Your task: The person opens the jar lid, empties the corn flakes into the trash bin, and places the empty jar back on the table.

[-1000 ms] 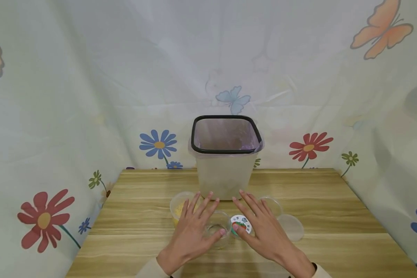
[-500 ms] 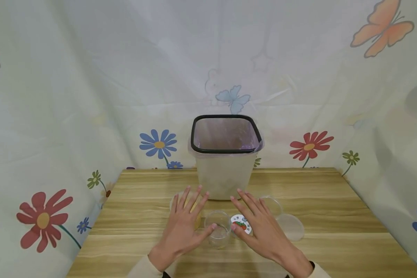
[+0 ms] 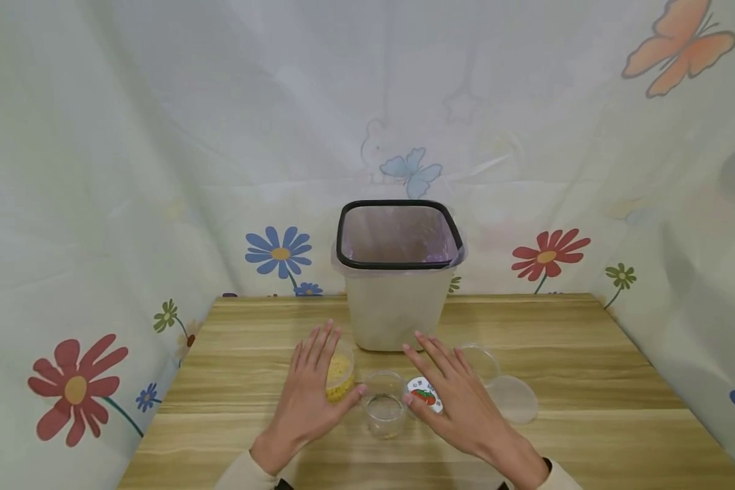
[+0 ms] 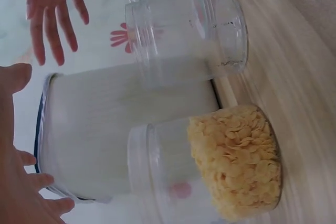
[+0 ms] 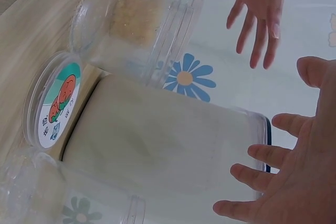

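Observation:
Both hands hover over the table with their palms down and fingers spread, and neither holds anything. My left hand (image 3: 306, 398) is above and just left of a clear jar partly filled with yellow flakes (image 4: 239, 161). Between the hands stands a clear, empty-looking jar (image 3: 384, 412) without a lid. Beside it lies a round lid (image 3: 425, 395) with a red-and-green picture label, partly covered by my right hand (image 3: 465, 408). Another clear jar (image 3: 482, 361) shows behind the right fingers. In the right wrist view, the labelled lid (image 5: 60, 106) lies low near the tabletop, below the right fingers.
A pale bin (image 3: 398, 309) with a black rim and a plastic liner stands behind the jars. To the right of the right hand lies a translucent round disc (image 3: 514, 400). The wood-grain table (image 3: 557, 354) ends at a flower-printed curtain (image 3: 220, 136).
My left hand has moved left, away from the empty-looking jar, uncovering more of that jar and of the yellow flakes. The right hand has shifted only slightly; the jars, lid and bin stay put.

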`<state>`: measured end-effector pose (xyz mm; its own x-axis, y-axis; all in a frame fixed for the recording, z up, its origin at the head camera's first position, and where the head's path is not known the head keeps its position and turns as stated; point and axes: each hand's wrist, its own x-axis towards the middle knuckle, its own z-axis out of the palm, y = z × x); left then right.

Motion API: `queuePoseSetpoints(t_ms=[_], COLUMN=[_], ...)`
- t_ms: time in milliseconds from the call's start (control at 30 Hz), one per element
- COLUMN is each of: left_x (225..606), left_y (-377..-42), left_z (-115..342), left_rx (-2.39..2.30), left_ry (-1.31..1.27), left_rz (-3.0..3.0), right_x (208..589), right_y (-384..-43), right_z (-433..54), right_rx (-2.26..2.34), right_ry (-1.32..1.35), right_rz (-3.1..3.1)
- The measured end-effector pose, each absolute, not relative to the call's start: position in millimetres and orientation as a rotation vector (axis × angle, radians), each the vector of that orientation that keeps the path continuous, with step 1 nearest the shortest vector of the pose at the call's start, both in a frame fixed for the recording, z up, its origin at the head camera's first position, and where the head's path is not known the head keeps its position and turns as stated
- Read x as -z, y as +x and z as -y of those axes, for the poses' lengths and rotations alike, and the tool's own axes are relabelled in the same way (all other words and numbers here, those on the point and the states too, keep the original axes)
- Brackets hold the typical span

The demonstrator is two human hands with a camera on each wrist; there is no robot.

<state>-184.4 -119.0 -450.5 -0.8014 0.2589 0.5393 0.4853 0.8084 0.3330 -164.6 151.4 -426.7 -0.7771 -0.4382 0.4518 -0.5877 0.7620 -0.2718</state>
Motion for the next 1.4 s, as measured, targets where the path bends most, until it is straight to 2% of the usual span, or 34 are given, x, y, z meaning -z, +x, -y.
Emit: queuePoseSetpoints(t_ms=[733, 1400], left_x=[488.5, 529.1], left_y=[-202.2, -219.6], left_z=[145.0, 150.5], left_rx=[1.569, 1.802], left_ry=[-0.163, -0.084], left_rz=[2.497, 2.474], right_x=[423.8, 422.0], right_y=[-164.9, -165.4], right_z=[-144.4, -138.3], right_rx=[-0.565, -0.603], right_ry=[0.790, 0.786], right_rz=[2.592, 2.602])
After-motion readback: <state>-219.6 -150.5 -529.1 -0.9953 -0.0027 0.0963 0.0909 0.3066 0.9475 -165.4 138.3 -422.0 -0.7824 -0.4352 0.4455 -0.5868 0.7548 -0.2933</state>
